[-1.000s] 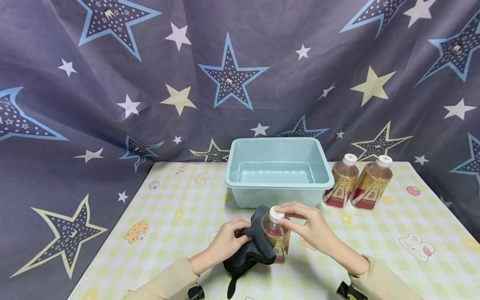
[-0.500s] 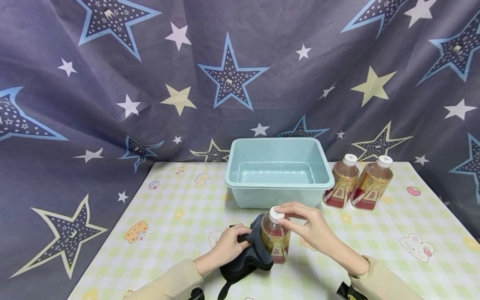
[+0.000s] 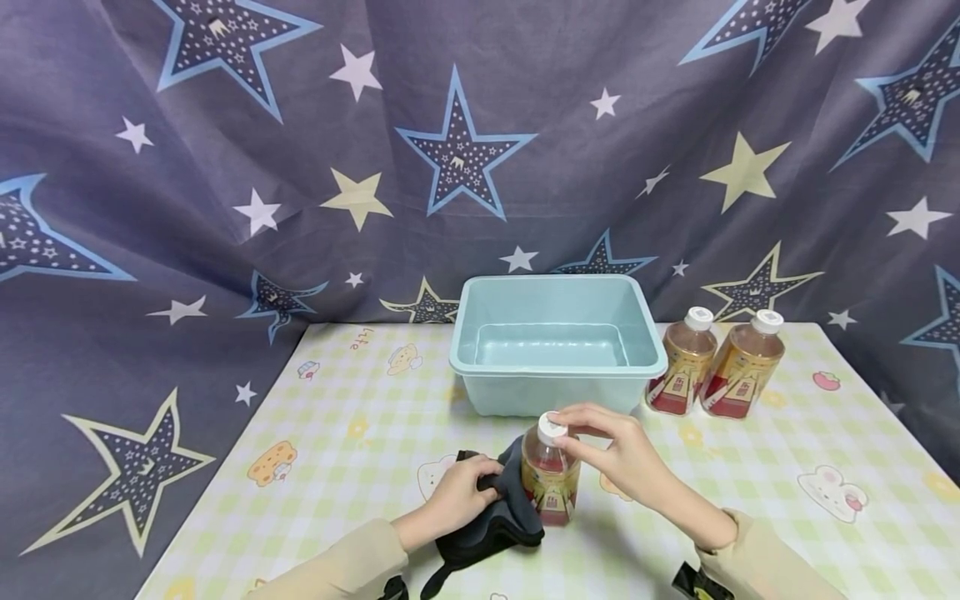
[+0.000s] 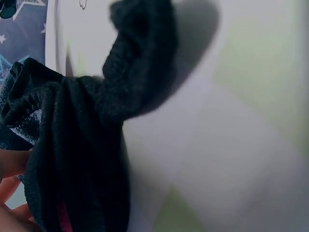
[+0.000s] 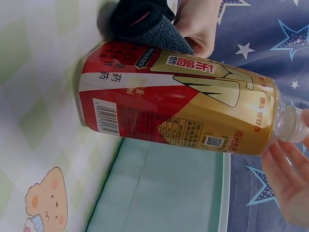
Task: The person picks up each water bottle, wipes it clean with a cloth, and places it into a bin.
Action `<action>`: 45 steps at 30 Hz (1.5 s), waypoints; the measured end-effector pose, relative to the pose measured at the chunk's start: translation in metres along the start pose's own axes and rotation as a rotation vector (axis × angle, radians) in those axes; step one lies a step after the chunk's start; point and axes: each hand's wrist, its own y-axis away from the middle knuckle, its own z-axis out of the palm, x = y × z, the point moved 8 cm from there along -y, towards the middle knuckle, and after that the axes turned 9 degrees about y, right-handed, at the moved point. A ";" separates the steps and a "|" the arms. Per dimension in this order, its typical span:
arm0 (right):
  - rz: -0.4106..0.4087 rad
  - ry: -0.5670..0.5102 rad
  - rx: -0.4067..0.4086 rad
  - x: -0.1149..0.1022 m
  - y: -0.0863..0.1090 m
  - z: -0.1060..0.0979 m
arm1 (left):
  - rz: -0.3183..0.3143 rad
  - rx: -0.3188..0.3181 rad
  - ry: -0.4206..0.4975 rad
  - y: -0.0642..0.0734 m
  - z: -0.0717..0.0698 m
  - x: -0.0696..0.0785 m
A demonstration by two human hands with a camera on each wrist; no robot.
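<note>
Cloth [image 3: 513, 497] lower against bottle [image 3: 552, 486] than before

Through the head camera I see a creased, dark purple-grey curtain [image 3: 480, 242], printed with stars [image 3: 742, 172] in blue, white and pale yellow, behind and on both sides of a table [image 3: 870, 450]. A green-and-white checked tablecloth [image 3: 337, 483] with cartoon prints [image 3: 272, 463] covers it under soft light.

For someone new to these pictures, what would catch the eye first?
Probably the dark backdrop with its large printed stars, behind the table. In the foreground, the right hand pinches the white cap of an upright drink bottle, while the left hand holds a dark cloth at its side. Behind them stands a light blue plastic basin, with two similar bottles at its right.
</note>
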 end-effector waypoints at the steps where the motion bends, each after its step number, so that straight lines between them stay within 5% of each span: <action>1: 0.000 -0.001 0.001 0.000 0.000 0.000 | -0.001 -0.001 0.004 0.000 0.000 0.000; 8: 0.020 -0.001 -0.010 -0.001 -0.001 0.000 | -0.015 0.008 0.092 0.000 -0.009 0.003; 16: 0.028 0.001 -0.006 0.002 0.000 0.000 | -0.020 0.043 0.207 -0.004 -0.028 0.023; 28: 0.012 0.009 0.008 0.003 0.001 0.000 | 0.009 0.114 0.220 -0.006 -0.047 0.045; 45: 0.047 0.010 -0.016 0.002 0.000 0.000 | 0.053 0.133 0.171 -0.006 -0.047 0.050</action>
